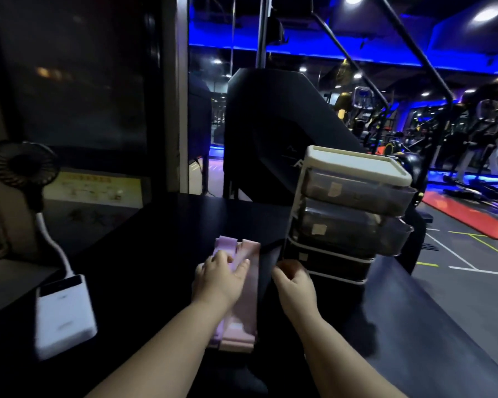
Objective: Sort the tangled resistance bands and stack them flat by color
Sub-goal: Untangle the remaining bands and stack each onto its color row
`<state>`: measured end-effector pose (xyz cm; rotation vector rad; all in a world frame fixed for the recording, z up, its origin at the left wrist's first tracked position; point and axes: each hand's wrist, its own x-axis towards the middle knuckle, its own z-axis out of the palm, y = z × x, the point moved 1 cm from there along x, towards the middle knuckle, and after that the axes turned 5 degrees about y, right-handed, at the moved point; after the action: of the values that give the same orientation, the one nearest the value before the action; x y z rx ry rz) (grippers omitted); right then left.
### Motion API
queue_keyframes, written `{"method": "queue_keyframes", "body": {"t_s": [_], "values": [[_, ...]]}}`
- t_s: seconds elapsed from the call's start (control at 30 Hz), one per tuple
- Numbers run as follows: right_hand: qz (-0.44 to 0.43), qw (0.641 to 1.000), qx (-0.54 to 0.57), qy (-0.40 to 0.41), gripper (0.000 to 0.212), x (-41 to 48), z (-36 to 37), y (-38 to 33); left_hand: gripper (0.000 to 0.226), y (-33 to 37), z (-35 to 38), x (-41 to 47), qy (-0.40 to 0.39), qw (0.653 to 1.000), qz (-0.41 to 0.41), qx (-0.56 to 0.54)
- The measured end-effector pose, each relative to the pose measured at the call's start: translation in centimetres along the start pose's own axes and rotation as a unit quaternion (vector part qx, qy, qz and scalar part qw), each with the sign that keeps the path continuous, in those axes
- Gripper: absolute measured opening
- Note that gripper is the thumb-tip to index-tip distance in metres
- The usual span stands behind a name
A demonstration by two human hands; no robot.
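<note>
Two flat resistance bands lie side by side on the black table: a lilac band (222, 245) on the left and a pink band (249, 300) on the right. My left hand (219, 278) rests on both with straight fingers, pressing them flat. Just right of the pink band lies a dark band (268, 262) that is hard to make out against the table. My right hand (292, 278) is curled at its right edge and seems to pinch it, close to the bottom drawer.
A white-framed drawer unit (354, 165) with smoky drawers stands right of the bands. A white power bank (65, 314) lies at the left, cabled to a small black fan (20, 165). Gym machines stand behind the table.
</note>
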<state>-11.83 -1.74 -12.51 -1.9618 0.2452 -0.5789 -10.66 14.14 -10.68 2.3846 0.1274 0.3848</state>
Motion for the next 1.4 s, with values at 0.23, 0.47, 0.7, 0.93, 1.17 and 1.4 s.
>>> {"method": "queue_keyframes", "body": {"t_s": [0.23, 0.47, 0.7, 0.93, 1.17, 1.4], "values": [[-0.071, 0.982, -0.138, -0.108, 0.026, -0.8, 5.1, -0.8, 0.050, -4.5, -2.5, 1.8, -0.061, 0.996, -0.067, 0.009], [-0.089, 0.970, -0.194, -0.120, 0.031, -0.3, 6.3, -0.4, 0.053, -6.1, -2.0, 2.4, -0.121, 0.987, -0.082, 0.074], [-0.131, 0.945, -0.254, -0.159, 0.036, -0.8, 7.2, 0.0, 0.037, -5.8, -1.8, 3.1, -0.138, 0.981, -0.079, 0.113], [-0.131, 0.944, -0.256, -0.160, 0.033, -1.0, 7.0, -0.1, 0.033, -6.7, -1.5, 4.0, -0.165, 0.977, -0.113, 0.069], [-0.123, 0.940, -0.272, -0.167, 0.026, -1.1, 7.1, -0.3, 0.041, -6.5, -1.2, 4.1, -0.188, 0.973, -0.127, 0.040], [-0.086, 0.959, -0.233, -0.138, 0.043, -1.2, 6.9, 0.1, 0.042, -5.8, -1.1, 3.1, -0.147, 0.979, -0.096, 0.105]]}}
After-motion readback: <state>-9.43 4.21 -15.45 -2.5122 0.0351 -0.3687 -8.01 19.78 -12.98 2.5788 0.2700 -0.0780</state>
